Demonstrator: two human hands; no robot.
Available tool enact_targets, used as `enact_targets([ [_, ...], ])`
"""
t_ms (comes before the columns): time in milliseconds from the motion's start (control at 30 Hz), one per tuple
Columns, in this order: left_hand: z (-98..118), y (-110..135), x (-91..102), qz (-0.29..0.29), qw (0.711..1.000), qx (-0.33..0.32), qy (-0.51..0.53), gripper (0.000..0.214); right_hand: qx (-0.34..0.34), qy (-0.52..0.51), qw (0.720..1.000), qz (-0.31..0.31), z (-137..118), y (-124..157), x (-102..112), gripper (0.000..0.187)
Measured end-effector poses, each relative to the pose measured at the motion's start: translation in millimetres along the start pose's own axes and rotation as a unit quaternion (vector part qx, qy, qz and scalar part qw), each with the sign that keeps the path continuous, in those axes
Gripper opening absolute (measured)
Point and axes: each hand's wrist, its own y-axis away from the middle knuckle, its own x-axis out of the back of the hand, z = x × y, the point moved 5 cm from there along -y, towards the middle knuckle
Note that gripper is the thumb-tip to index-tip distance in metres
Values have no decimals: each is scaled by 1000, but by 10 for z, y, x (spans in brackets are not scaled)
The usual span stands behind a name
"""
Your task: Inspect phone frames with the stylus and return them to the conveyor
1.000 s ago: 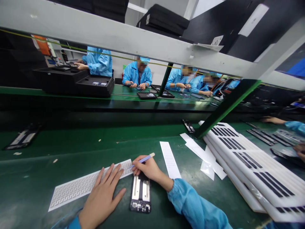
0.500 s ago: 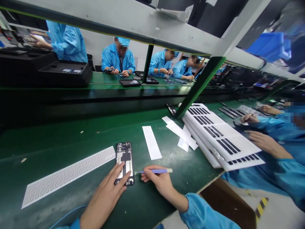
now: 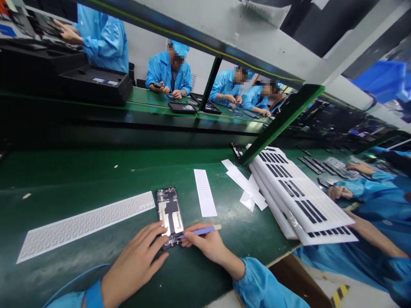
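An opened phone (image 3: 170, 209) lies face down on the green bench, its circuit boards and pale inner plate showing. My left hand (image 3: 141, 252) rests with fingers spread over the phone's lower left side. Between the thumb and fingers of my right hand (image 3: 205, 244) is a slim purple tweezers-like tool (image 3: 203, 231) with a pale back end. Its tip is at the lower right edge of the phone; my fingers partly cover it, so I cannot tell whether it touches. Left of the phone lies a long white sticker sheet (image 3: 86, 226), and to the right a shorter one (image 3: 204, 192).
Loose white strips (image 3: 245, 182) lie further right, beside stacked white foam sheets (image 3: 298, 188) with black strips. A green post (image 3: 285, 122) rises by the stack. Another phone (image 3: 236, 149) lies behind. A co-worker's arms (image 3: 369, 226) are at the right; other people work across the bench.
My right hand has moved left, bringing the purple tool to the phone's lower edge. My left hand has slid slightly down and left on the phone. The camera view has shifted.
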Motion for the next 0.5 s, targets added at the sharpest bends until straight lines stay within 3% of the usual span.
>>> enact_targets([
  [500,78,-63,82,0,998,-50,-26,30,11,44,998,-35,-48,-5,-23,26],
])
